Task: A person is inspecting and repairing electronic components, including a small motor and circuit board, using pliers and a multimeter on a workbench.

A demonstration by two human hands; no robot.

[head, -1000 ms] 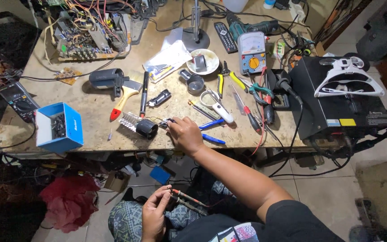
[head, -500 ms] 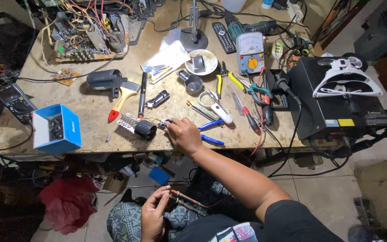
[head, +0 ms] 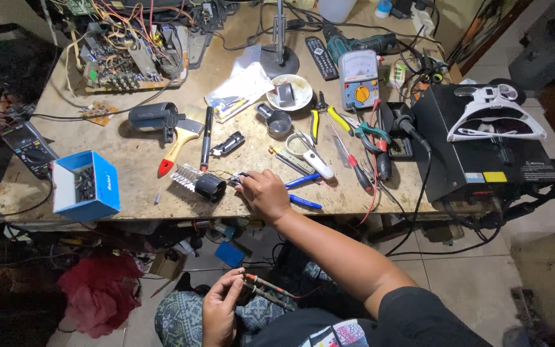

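Note:
My right hand [head: 263,193] rests on the workbench [head: 136,160] near its front edge, fingers closed on a small dark part next to a finned heat sink with a black capacitor [head: 200,183]. Blue-handled tweezers [head: 303,193] lie just right of that hand. My left hand [head: 221,307] is down at my lap, pinching two red and black multimeter probes [head: 266,288] that point right.
A blue box of small parts [head: 85,186] stands at the front left. A paintbrush [head: 178,144], pliers [head: 319,119], screwdrivers [head: 351,157], an analog multimeter [head: 358,80], a circuit board with wires [head: 120,58] and a black station [head: 483,148] crowd the bench. A red cloth [head: 97,289] lies on the floor.
The view has shifted slightly. My right hand stays on the small part by the heat sink, and my left hand keeps the probes at my lap.

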